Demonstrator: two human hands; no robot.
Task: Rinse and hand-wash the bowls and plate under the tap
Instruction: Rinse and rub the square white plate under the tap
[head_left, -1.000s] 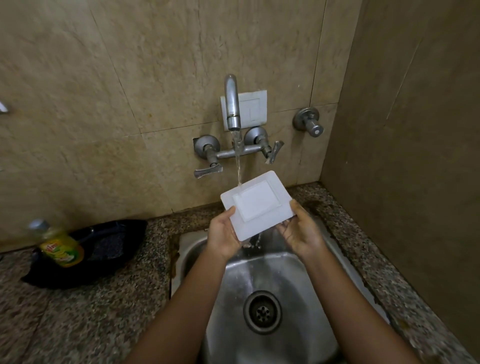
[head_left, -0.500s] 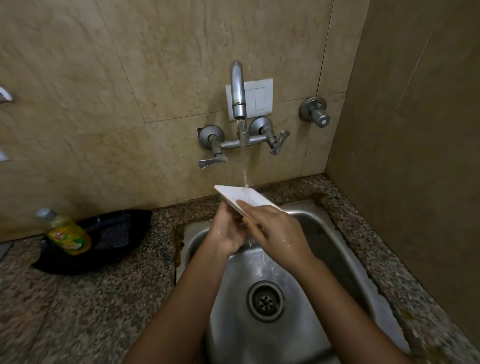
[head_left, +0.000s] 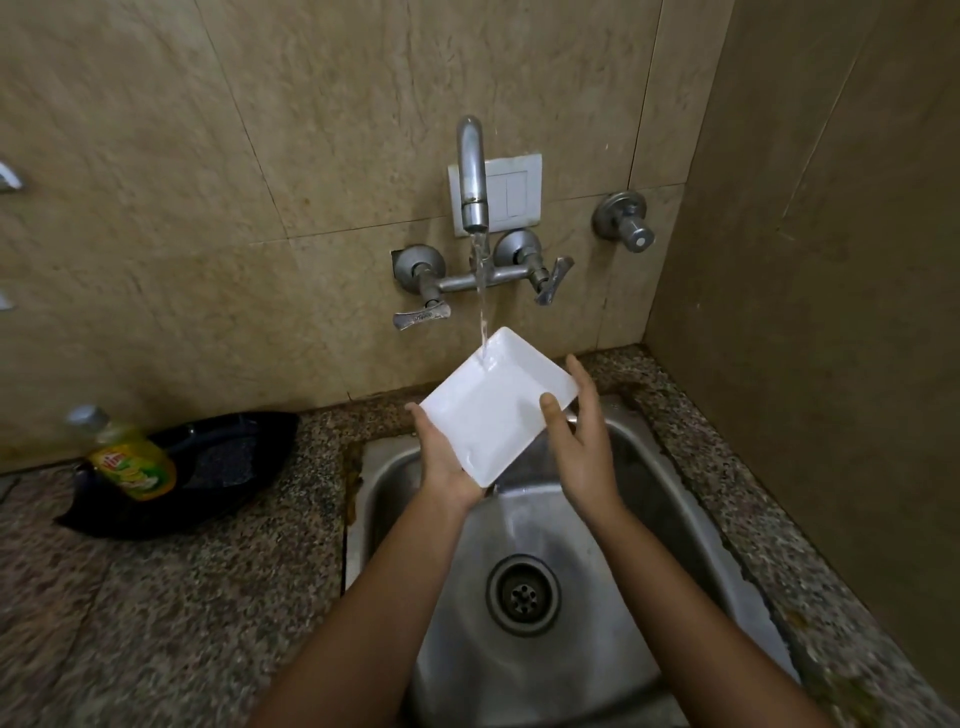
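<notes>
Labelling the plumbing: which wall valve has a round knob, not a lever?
The lone valve far right of the spout; the mixer below has flat levers.

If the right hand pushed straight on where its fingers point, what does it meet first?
Likely the tiled wall behind the sink; the right hand touches the plate at its side, nothing else ahead. Depth unclear.

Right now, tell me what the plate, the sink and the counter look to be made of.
The plate: probably glazed ceramic, possibly melamine; plain white, smooth, glossy surface. The sink: stainless steel, brushed finish; grey metal with soft, smeared reflections. The counter: polished granite or similar stone; brown-and-black speckle with a faint sheen.
</notes>
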